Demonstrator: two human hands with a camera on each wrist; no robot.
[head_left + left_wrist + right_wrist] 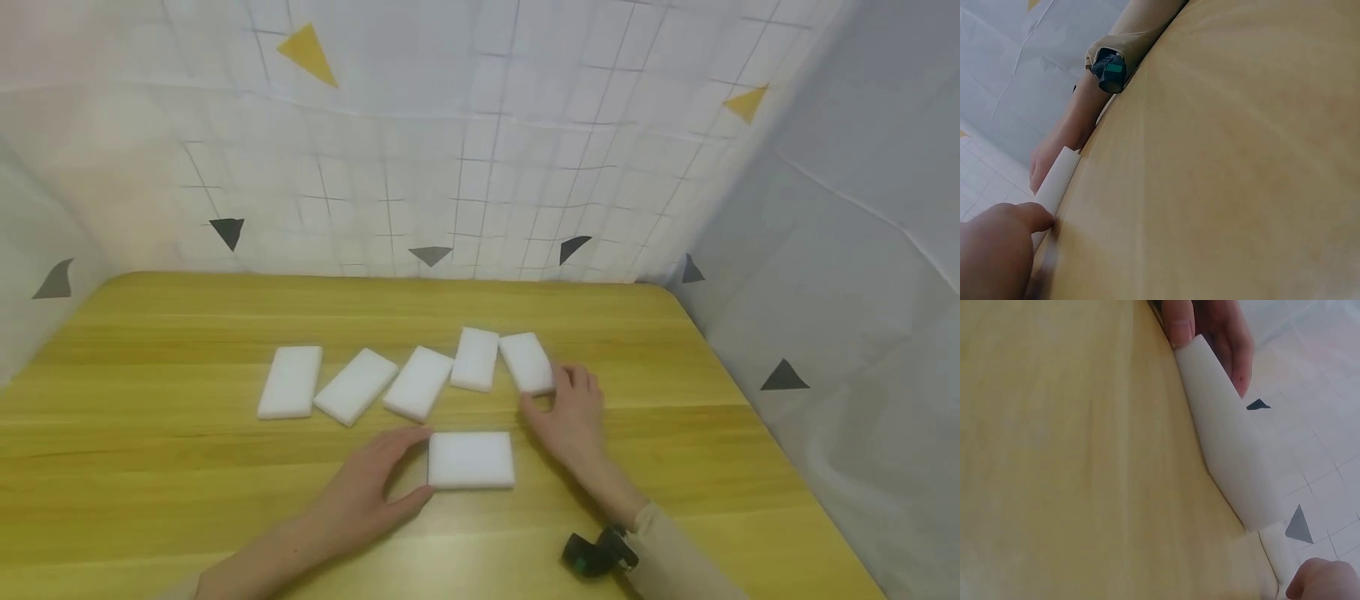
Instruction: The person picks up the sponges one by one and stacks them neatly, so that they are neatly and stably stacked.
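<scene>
A white sponge block (471,460) lies flat on the table, its long side running left to right. My left hand (367,492) holds it at its left end, thumb at the near corner and fingers at the far one. Farther back, my right hand (573,417) grips the near end of the rightmost white block (527,363) of a row, thumb and fingers on either side. In the right wrist view the front block (1229,431) looms large, with the left thumb (1179,331) against its end. Only part of the right hand (1322,581) shows there.
Several more white blocks make up the row, among them an upright one (291,382) at the left end and a slanted one (418,383) mid-row. The wooden table (150,483) meets a white gridded cloth wall (420,167) at the back. A black device (600,552) sits at the right wrist.
</scene>
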